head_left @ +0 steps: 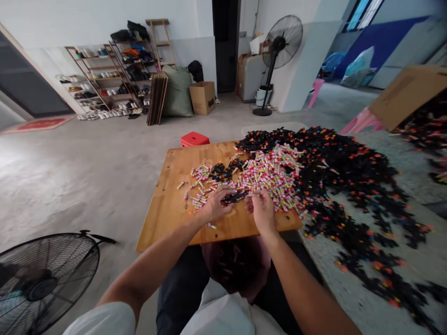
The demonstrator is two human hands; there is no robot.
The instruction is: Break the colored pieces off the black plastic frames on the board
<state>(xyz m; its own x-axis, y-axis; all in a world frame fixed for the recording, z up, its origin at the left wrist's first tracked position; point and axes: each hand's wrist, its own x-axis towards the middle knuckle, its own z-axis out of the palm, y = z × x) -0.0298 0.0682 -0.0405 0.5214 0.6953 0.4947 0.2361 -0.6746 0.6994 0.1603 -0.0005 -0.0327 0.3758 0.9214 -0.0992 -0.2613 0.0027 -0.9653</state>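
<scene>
My left hand [219,204] is closed around a small black plastic piece with an orange bit [235,197], perhaps a toy gun. At the piece's right end, the fingers of my right hand [262,209] are pinched together; what they hold is too small to make out. Both hands hover low over a wooden tabletop [160,200]. Just beyond them spreads a heap of small pink, white and yellow printed tubes [274,174], with more tubes scattered to the left. A few black pieces [219,171] lie among the tubes.
A large pile of black pieces with orange bits [335,163] covers the stone surface [324,260] on the right. A dark reddish tub [263,265] stands between my legs. One fan [42,284] is near left, a red stool [194,138] beyond the tabletop.
</scene>
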